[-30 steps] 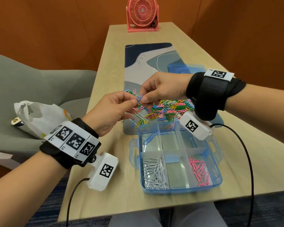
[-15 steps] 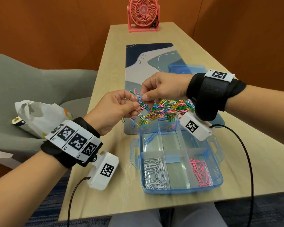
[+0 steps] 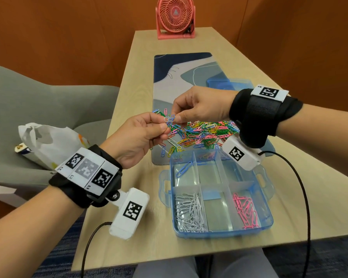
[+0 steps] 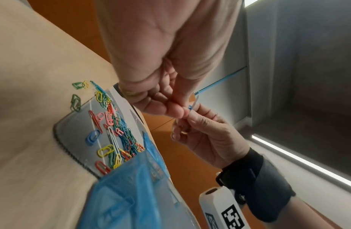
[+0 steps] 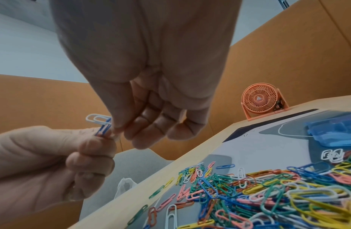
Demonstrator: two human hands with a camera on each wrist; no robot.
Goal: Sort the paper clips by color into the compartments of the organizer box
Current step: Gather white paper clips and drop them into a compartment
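From the head camera, both hands are up over the mat: the left hand (image 3: 135,137) and the right hand (image 3: 199,107) meet fingertip to fingertip, pinching two linked clips between them, one white clip (image 3: 167,118) and one blue clip (image 3: 172,117). Below, the mixed pile of clips (image 3: 201,133) sprawls across the desk mat (image 3: 181,81), too many to count. The organizer box (image 3: 269,221) sits on the table's near edge with six compartments: one blue clip in the far left, a heap of white clips (image 3: 190,214) near left, a bunch of pink clips (image 3: 245,212) near right. Left wrist view now: thumb and forefinger of the left hand (image 4: 161,99) closed on the pair, right hand (image 4: 208,133) gripping from the other side, only slivers of blue and white showing. Right wrist view: the white clip (image 5: 96,119) sticks out clear, the blue clip (image 5: 104,129) is hooked into it, the right hand (image 5: 143,96) pinches at the join, and the left hand (image 5: 59,161) curls tight beneath. One pink fan (image 5: 262,102) stands at the table's far end.
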